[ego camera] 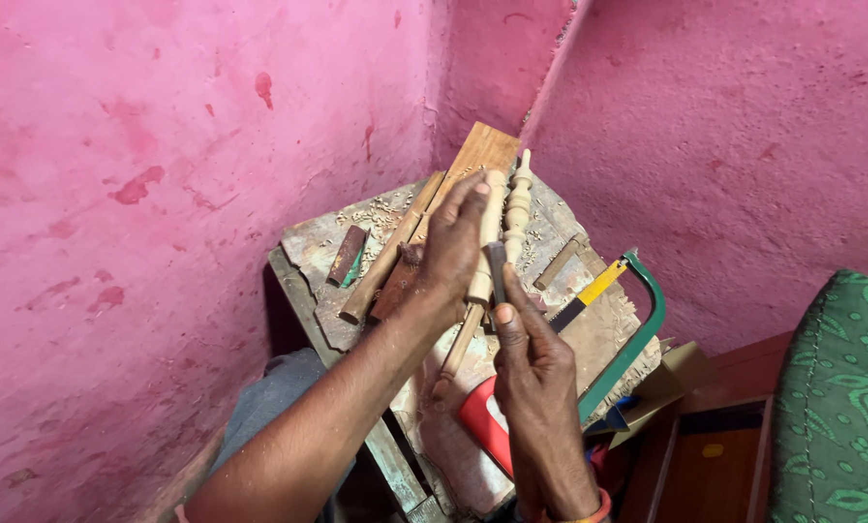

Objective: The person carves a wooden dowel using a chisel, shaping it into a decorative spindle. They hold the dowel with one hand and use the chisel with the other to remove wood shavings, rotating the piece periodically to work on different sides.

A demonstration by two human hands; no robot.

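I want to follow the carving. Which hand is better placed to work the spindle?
Probably the right hand: it holds a small dark tool against the turned wooden spindle, which the left hand grips.

Two turned spindles [497, 228], one hacksaw [620, 339]

The left hand [453, 242] grips a turned wooden spindle [485, 232] above the surface [308, 247]; the right hand [531, 358] presses a small dark tool [497, 263] against it, green-framed hacksaw [627, 329] near the right edge.
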